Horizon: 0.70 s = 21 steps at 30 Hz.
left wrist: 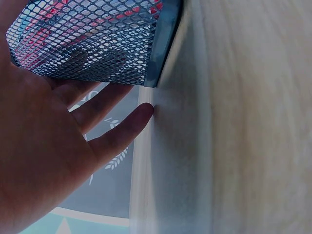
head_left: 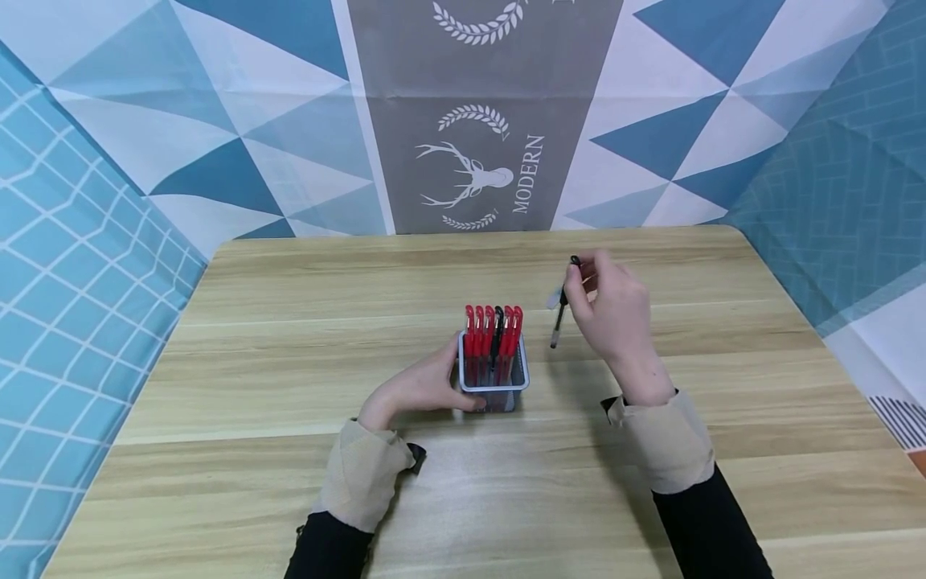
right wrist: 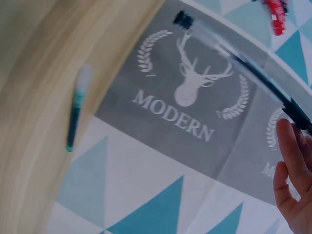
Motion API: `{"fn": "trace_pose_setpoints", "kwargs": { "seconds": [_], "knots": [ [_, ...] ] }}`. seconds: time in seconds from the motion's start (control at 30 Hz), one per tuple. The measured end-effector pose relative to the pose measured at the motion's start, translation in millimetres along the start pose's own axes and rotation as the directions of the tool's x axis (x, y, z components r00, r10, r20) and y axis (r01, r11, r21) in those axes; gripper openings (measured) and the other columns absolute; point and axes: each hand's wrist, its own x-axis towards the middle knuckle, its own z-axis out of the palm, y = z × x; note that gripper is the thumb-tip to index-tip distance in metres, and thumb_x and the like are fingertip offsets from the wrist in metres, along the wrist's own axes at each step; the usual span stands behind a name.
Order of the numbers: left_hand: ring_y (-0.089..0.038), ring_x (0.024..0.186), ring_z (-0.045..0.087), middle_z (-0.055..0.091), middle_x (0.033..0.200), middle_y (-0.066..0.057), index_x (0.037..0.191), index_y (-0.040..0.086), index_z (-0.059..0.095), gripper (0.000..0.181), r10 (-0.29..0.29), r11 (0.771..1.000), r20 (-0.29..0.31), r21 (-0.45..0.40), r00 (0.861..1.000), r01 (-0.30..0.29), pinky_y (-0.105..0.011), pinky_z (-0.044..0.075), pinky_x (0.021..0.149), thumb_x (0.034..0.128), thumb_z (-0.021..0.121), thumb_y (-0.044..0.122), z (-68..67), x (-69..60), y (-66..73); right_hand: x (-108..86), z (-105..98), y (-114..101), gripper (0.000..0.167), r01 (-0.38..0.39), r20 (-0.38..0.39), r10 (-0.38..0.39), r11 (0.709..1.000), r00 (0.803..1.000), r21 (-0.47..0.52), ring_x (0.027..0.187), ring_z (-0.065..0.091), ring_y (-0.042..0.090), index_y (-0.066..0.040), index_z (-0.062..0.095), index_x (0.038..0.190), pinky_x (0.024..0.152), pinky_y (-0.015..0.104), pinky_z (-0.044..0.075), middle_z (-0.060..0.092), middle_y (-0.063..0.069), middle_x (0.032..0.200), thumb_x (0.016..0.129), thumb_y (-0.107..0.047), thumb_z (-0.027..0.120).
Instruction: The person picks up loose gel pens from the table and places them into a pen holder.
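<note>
A small mesh pen holder [head_left: 492, 389] stands upright mid-table, with several red pens [head_left: 477, 342] and one black pen [head_left: 496, 342] in it. My left hand [head_left: 419, 386] holds its left side, thumb across the front. In the left wrist view, some fingers [left wrist: 122, 131] are spread beside the mesh wall [left wrist: 92, 44]. To the right of the holder, above the table, my right hand [head_left: 615, 310] pinches another black pen [head_left: 558, 322] near its upper end. This pen [right wrist: 258, 75] slants with its clear-barrelled end lower and touches nothing but the hand.
On the wooden table [head_left: 289, 346] lies a dark green pen [right wrist: 74, 122] with a whitish end, seen in the right wrist view. A patterned cloth [head_left: 304, 121] hangs behind the table's far edge, with blue cloth [head_left: 79, 265] at the left side.
</note>
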Motion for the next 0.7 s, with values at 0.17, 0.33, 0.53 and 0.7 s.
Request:
{"fn": "trace_pose_setpoints", "kwargs": {
  "seconds": [0.17, 0.33, 0.53, 0.7],
  "knots": [
    [-0.015, 0.126, 0.036, 0.035, 0.142, 0.001, 0.145, 0.024, 0.01, 0.107, 0.006, 1.0, 0.0, 0.0, 1.0, -0.006, -0.04, 0.028, 0.106, 0.0639, 0.08, 0.02, 0.1, 0.5, -0.9, 1.3, -6.2, -7.3, 0.019, -0.012, -0.056, 0.015, 0.998, 0.998, 0.064, 0.058, 0.057, 0.025, 0.004, 0.056, 0.09, 0.053, 0.034, 0.043, 0.061, 0.013, 0.069, 0.087, -0.015, 0.053],
    [-0.015, 0.126, 0.036, 0.035, 0.141, 0.001, 0.145, 0.024, 0.01, 0.108, 0.016, 1.0, 0.003, -0.014, 1.0, -0.015, -0.04, 0.028, 0.106, 0.0637, 0.081, 0.02, 0.5, 1.2, -1.8, 2.1, -13.4, -15.7, 0.019, -0.037, -0.076, 0.047, 0.99, 0.996, 0.133, 0.061, 0.056, 0.024, 0.003, 0.056, 0.091, 0.058, 0.033, 0.041, 0.061, 0.014, 0.072, 0.086, -0.015, 0.056],
    [-0.016, 0.128, 0.034, 0.034, 0.143, 0.0, 0.145, 0.023, 0.01, 0.107, 0.016, 1.0, 0.005, -0.011, 1.0, -0.016, -0.04, 0.027, 0.106, 0.064, 0.08, 0.02, 0.7, 0.4, -1.1, 4.9, -21.3, -26.3, 0.017, -0.012, -0.147, 0.041, 0.981, 0.988, 0.193, 0.062, 0.055, 0.024, 0.003, 0.056, 0.09, 0.061, 0.031, 0.039, 0.06, 0.013, 0.071, 0.084, -0.013, 0.056],
    [-0.017, 0.129, 0.032, 0.033, 0.144, -0.001, 0.145, 0.023, 0.009, 0.109, 0.015, 1.0, 0.001, -0.01, 1.0, -0.015, -0.04, 0.026, 0.107, 0.0635, 0.08, 0.02, 0.4, 0.4, -1.4, 5.3, -23.1, -30.5, 0.024, 0.013, -0.153, 0.024, 0.973, 0.988, 0.232, 0.061, 0.054, 0.021, 0.004, 0.055, 0.089, 0.061, 0.022, 0.04, 0.06, 0.013, 0.073, 0.086, -0.02, 0.054]
  ]
}}
